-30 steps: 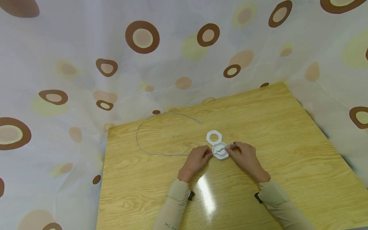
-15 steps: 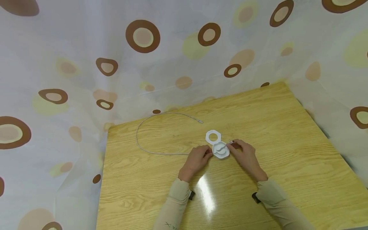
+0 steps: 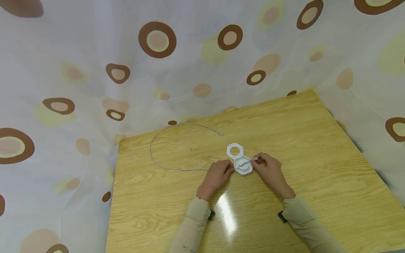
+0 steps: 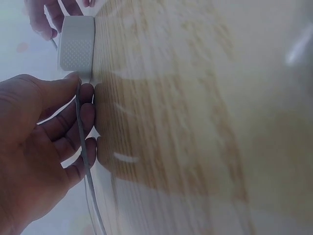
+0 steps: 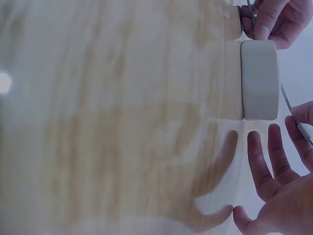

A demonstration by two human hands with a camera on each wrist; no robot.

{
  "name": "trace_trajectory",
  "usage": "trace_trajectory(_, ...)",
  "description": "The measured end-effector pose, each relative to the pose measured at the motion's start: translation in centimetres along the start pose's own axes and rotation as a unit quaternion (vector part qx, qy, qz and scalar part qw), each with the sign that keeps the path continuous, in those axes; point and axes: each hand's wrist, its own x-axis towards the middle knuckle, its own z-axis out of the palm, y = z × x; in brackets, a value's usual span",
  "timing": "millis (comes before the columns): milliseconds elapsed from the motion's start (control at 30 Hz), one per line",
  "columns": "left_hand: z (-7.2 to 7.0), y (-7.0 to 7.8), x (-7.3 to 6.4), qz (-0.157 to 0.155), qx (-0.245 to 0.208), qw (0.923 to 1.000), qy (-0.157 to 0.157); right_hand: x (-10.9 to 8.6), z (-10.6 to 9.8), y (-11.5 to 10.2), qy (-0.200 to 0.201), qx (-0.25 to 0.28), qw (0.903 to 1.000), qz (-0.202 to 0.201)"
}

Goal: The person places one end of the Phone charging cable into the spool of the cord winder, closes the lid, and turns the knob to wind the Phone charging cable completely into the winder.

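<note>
A white many-sided case [image 3: 243, 172] lies open on the table, its lid [image 3: 229, 151] with a round hole folded out behind it. A thin grey cable [image 3: 177, 169] runs in from the left and crosses over the case in a slight wave. My left hand [image 3: 217, 175] pinches the cable between thumb and finger at the case's left edge. Opposite, my right hand [image 3: 269, 174] pinches it near its end connector [image 5: 305, 132], just past the right rim; the other fingers spread apart in the right wrist view. The case's side [image 4: 77, 49] shows dotted texture.
The cable's other connector [image 3: 220, 134] rests on the wooden table [image 3: 316, 168] behind the lid, at the end of a wide loop. A patterned sheet [image 3: 190, 70] hangs along the table's back and sides. Light glares off the tabletop [image 3: 226, 214] between the forearms.
My right hand has shifted slightly left, closer to the case, and the connector has tipped a little. The left hand keeps its pinch on the cable with almost no movement.
</note>
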Motion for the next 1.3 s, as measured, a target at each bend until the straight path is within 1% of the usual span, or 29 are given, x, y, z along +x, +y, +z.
trace_trajectory(100,-0.01,0.1,-0.09,-0.005,0.001,1.0,-0.001,0.09,0.1,0.15,0.007,-0.018,0.9996,-0.02)
trace_trajectory(233,0.0,0.12,-0.1,-0.002,0.002,1.0,0.001,0.21,0.35,0.31,0.019,-0.049,0.9977,-0.043)
trace_trajectory(333,0.06,0.08,-0.07,-0.002,-0.001,1.0,0.001,0.24,0.5,0.3,0.026,-0.065,0.9962,-0.051)
trace_trajectory(467,0.13,0.07,-0.04,-0.002,-0.004,1.0,0.002,0.17,0.42,0.03,0.028,-0.074,0.9956,-0.051)
trace_trajectory(667,0.0,0.2,-0.08,-0.001,0.004,1.0,0.006,0.07,0.09,-0.17,0.015,-0.076,0.9958,-0.049)
trace_trajectory(733,-0.12,0.27,-0.14,-0.001,0.008,0.9999,0.006,0.07,-0.02,-0.14,0.009,-0.076,0.9959,-0.05)
trace_trajectory(900,-0.3,0.41,-0.16,0.0,0.014,0.9999,0.003,0.11,-0.28,-0.09,-0.019,-0.067,0.9971,-0.032)
trace_trajectory(1000,-0.27,0.47,-0.1,-0.002,0.014,0.9999,0.002,0.09,-0.35,-0.12,-0.029,-0.066,0.997,-0.028)
trace_trajectory(1300,-0.28,0.52,-0.01,-0.006,0.015,0.9999,-0.002,-0.08,-0.09,-0.13,-0.004,-0.089,0.9938,-0.065)
